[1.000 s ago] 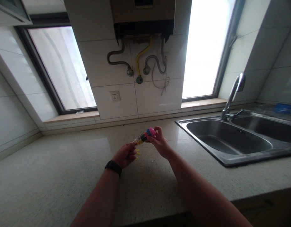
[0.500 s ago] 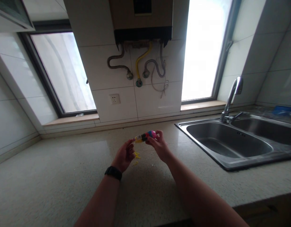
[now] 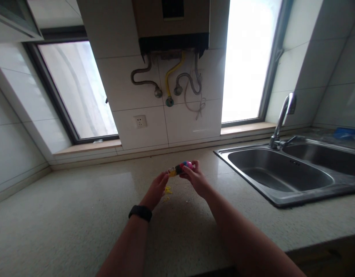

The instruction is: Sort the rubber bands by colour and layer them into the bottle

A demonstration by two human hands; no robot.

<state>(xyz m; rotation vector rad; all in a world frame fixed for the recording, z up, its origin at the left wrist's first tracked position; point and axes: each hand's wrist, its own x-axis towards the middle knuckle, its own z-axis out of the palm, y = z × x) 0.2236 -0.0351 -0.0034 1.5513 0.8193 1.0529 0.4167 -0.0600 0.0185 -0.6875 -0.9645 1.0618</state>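
Above the counter (image 3: 79, 207), both of my hands hold a slim, clear packet (image 3: 177, 169) with coloured contents in yellow, black, red, blue and pink bands. What the contents are is too blurred to name. My left hand (image 3: 156, 189) pinches the narrow yellow end. At the thicker pink end, my right hand (image 3: 196, 179) grips with thumb and fingers. The packet slants slightly up to the right. Small yellow strands (image 3: 167, 190) lie on the counter just beside my left fingers, partly hidden by them. A black band (image 3: 140, 212) circles my left wrist.
A double steel sink (image 3: 275, 169) with a tap (image 3: 281, 119) is set in the counter on the right. Behind, a water heater (image 3: 173, 23) with pipes hangs on the tiled wall, above a socket (image 3: 140, 121). A blue object (image 3: 347, 134) lies beyond the sink.
My left hand has turned over and shifted slightly right along the packet's yellow end. The packet has moved a little to the right, with my right hand still on it.
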